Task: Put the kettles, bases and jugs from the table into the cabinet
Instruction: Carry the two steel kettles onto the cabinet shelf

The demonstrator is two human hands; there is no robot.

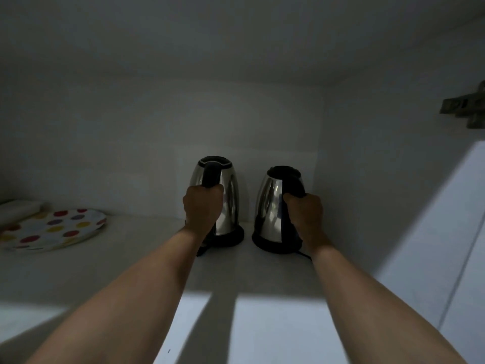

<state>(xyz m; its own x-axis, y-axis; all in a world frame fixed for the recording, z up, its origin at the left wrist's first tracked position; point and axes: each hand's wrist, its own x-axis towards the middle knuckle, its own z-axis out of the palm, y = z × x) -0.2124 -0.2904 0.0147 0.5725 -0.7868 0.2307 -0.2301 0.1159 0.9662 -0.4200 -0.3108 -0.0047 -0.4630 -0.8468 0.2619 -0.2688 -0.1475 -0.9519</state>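
Open shelf between plate and kettles

The cabinet shelf [147,258] lies bare from the spotted plate [52,229] at far left to two kettles [225,203] standing far right, near the side wall [367,179].

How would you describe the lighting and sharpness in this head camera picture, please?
Head view: the cabinet interior is dim; bright patches fall on the shelf front, crossed by arm shadows. The left kettle and right kettle show soft glare. Wide-angle bending and blur mark the edges, as at the hinge.
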